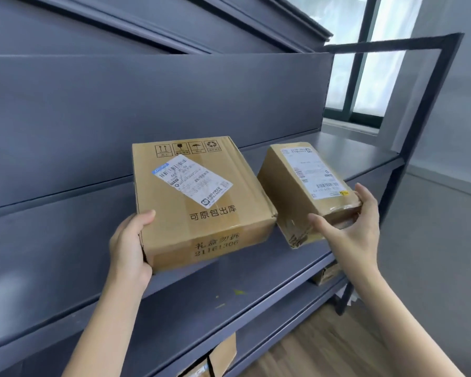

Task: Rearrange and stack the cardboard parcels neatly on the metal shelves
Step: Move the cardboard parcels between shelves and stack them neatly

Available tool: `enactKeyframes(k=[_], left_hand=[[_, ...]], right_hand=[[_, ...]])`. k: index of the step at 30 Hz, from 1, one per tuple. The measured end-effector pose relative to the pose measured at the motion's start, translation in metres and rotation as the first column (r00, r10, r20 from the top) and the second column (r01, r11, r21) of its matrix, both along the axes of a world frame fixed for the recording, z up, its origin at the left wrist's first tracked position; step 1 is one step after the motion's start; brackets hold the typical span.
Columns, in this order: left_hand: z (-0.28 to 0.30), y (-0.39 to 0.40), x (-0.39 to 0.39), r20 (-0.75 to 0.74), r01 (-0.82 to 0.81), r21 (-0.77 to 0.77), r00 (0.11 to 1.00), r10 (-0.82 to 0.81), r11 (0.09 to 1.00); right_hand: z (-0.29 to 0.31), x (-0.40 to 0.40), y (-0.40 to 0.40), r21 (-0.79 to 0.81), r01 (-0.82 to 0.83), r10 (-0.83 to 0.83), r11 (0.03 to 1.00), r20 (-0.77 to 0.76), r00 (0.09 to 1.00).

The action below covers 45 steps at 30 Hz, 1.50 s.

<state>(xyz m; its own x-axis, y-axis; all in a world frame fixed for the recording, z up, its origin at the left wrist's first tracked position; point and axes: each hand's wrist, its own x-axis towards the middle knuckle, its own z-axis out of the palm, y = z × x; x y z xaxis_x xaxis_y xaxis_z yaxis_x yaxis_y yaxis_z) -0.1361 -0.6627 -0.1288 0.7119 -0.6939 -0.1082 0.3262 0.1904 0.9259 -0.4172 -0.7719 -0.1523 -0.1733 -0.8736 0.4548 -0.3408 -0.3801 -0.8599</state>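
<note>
The big box [199, 197] sits on the grey shelf [229, 300], its label [192, 183] and printed characters facing up. My left hand [132, 246] grips its near left corner, thumb on top and fingers curled round the side. Just beside it, to the right, the small box [307, 189] tilts, its right end raised in my right hand [354, 221]; my thumb presses the crumpled near face and my fingers wrap the far end. The two boxes nearly touch at the near corners. On the shelf below, more boxes [220, 355] peek out. A window [365, 58] lies beyond the black frame [430, 110].
</note>
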Motion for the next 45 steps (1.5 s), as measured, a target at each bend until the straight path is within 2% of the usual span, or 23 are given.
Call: enactKeyframes(k=[6, 8, 13, 16, 18, 20, 22, 24, 26, 28, 33, 38, 45], left_hand=[[0.001, -0.043, 0.035, -0.043, 0.003, 0.038, 0.999, -0.002, 0.999], [0.003, -0.058, 0.044, -0.039, -0.028, 0.04, 0.999, 0.03, 0.999], [0.006, -0.085, 0.053, 0.138, -0.127, 0.028, 0.983, 0.122, 0.991], [0.005, -0.091, 0.054, 0.185, -0.123, 0.012, 0.976, 0.118, 0.992], [0.005, -0.096, 0.055, 0.198, -0.186, 0.004, 0.963, 0.181, 0.983], [0.001, -0.1, 0.057, 0.253, -0.29, 0.009, 0.926, 0.279, 0.957], [-0.002, -0.098, 0.057, 0.394, -0.372, 0.012, 0.855, 0.338, 0.928], [-0.002, -0.09, 0.051, 0.539, -0.354, 0.03, 0.793, 0.283, 0.935], [-0.001, -0.083, 0.037, 0.67, -0.275, 0.175, 0.736, 0.09, 0.945], [-0.003, -0.08, 0.024, 0.751, -0.268, 0.311, 0.657, -0.063, 0.912], [-0.005, -0.087, 0.013, 0.785, -0.382, 0.322, 0.62, -0.018, 0.867], [-0.008, -0.089, 0.005, 0.792, -0.42, 0.291, 0.609, 0.03, 0.86], [-0.015, -0.09, 0.004, 0.815, -0.433, 0.243, 0.576, 0.059, 0.868]], right_hand=[[0.009, 0.057, -0.062, -0.072, -0.082, 0.074, 0.994, -0.111, 0.991], [0.011, 0.073, -0.084, -0.058, -0.118, 0.112, 0.991, -0.102, 0.988], [0.005, 0.1, -0.126, 0.031, -0.219, 0.219, 0.975, 0.014, 0.976], [-0.001, 0.104, -0.149, 0.09, -0.288, 0.277, 0.953, 0.115, 0.954], [-0.006, 0.104, -0.163, 0.098, -0.342, 0.329, 0.935, 0.132, 0.935], [-0.008, 0.105, -0.173, 0.084, -0.397, 0.385, 0.914, 0.133, 0.913], [-0.009, 0.106, -0.184, 0.064, -0.438, 0.425, 0.897, 0.148, 0.893], [-0.01, 0.108, -0.193, 0.054, -0.473, 0.458, 0.88, 0.167, 0.873], [-0.011, 0.11, -0.202, 0.045, -0.503, 0.491, 0.863, 0.161, 0.856], [-0.012, 0.111, -0.21, 0.035, -0.538, 0.527, 0.842, 0.156, 0.835], [-0.008, 0.11, -0.229, 0.053, -0.632, 0.618, 0.773, 0.164, 0.769], [-0.004, 0.101, -0.243, 0.065, -0.707, 0.689, 0.704, 0.18, 0.702], [-0.005, 0.106, -0.248, 0.05, -0.706, 0.694, 0.706, 0.15, 0.704]])
